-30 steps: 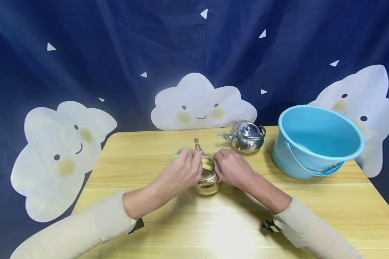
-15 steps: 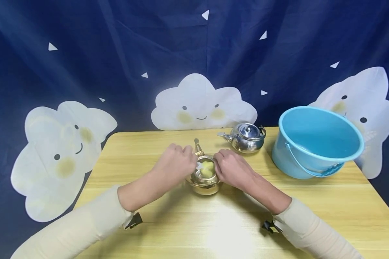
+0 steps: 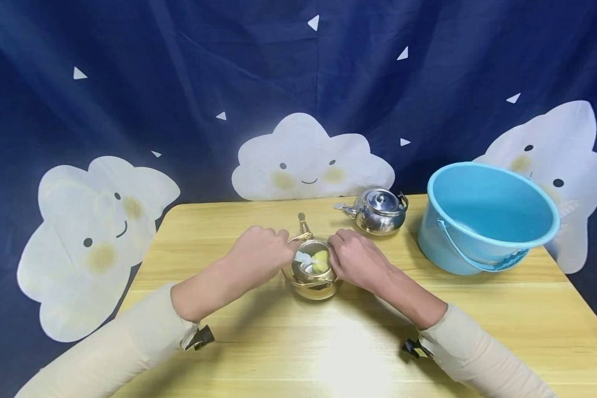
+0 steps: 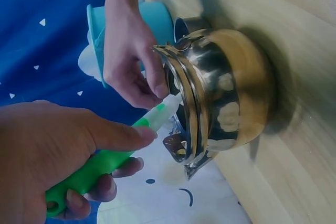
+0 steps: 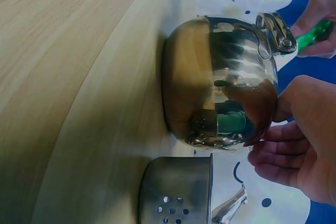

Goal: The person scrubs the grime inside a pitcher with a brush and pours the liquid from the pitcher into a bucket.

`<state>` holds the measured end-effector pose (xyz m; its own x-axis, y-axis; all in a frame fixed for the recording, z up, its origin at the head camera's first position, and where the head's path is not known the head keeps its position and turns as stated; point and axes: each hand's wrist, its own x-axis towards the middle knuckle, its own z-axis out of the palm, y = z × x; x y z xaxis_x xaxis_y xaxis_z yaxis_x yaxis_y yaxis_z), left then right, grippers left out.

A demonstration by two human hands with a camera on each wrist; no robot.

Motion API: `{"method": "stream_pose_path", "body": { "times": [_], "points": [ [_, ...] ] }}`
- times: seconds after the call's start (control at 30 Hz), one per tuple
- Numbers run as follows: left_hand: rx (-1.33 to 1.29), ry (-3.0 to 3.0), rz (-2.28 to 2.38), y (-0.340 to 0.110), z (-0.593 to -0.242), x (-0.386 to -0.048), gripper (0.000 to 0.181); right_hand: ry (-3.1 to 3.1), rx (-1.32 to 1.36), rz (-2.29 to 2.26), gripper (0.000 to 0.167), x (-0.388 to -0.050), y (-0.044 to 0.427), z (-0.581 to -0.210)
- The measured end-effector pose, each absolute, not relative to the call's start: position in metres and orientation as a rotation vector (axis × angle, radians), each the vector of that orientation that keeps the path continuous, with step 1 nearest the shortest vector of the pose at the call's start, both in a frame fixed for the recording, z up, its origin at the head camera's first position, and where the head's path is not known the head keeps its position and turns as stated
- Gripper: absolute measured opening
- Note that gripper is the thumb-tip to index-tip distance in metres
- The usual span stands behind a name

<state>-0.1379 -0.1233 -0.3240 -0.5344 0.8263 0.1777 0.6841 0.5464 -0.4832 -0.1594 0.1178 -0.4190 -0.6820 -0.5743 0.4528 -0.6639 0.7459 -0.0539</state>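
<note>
A shiny gold-coloured teapot point(image 3: 315, 288) stands on the table in the head view, its round opening facing up. My left hand point(image 3: 258, 257) is at the opening's left side; in the left wrist view it grips a green handle point(image 4: 102, 162) whose white front part point(image 4: 167, 109) reaches into the opening. Inside show a yellow piece point(image 3: 320, 261) and something pale, seen from the head. My right hand point(image 3: 360, 260) pinches the right rim; in the right wrist view its thumb and fingertips meet the teapot point(image 5: 218, 85) at the rim.
Behind and to the right stands a silver teapot point(image 3: 379, 213) with its lid on. A light blue bucket point(image 3: 457, 249) stands at the table's right. Below the gold teapot in the right wrist view is a metal cylinder with small holes point(image 5: 176, 190).
My left hand has moved left, away from the middle of the opening, and more of the yellow and pale pieces inside shows. The right hand has stayed at the rim.
</note>
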Motion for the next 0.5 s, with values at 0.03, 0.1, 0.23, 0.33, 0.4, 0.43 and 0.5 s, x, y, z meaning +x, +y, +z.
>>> {"method": "stream_pose_path", "body": {
  "times": [0.03,0.1,0.23,0.33,0.4,0.43,0.5],
  "points": [
    [-1.241,-2.399,0.513,-0.123,-0.324,-0.138,0.016,-2.536,0.944,0.297,0.012,-0.159,0.118,-0.419],
    [-1.258,-2.404,0.520,-0.123,-0.322,-0.138,0.016,-2.540,0.941,0.296,0.012,-0.159,0.117,-0.420],
    [-1.284,-2.410,0.539,-0.123,-0.319,-0.140,0.018,-2.542,0.931,0.291,0.012,-0.159,0.117,-0.419],
    [-1.305,-2.439,0.566,-0.123,-0.314,-0.140,0.019,-2.544,0.928,0.289,0.012,-0.159,0.116,-0.419],
    [-1.320,-2.471,0.585,-0.123,-0.310,-0.140,0.022,-2.541,0.928,0.283,0.012,-0.158,0.115,-0.419],
    [-1.329,-2.479,0.600,-0.122,-0.307,-0.140,0.026,-2.539,0.928,0.278,0.012,-0.158,0.115,-0.419],
    [-1.349,-2.488,0.631,-0.120,-0.303,-0.141,0.032,-2.534,0.927,0.271,0.011,-0.158,0.115,-0.419]
  ]
}}
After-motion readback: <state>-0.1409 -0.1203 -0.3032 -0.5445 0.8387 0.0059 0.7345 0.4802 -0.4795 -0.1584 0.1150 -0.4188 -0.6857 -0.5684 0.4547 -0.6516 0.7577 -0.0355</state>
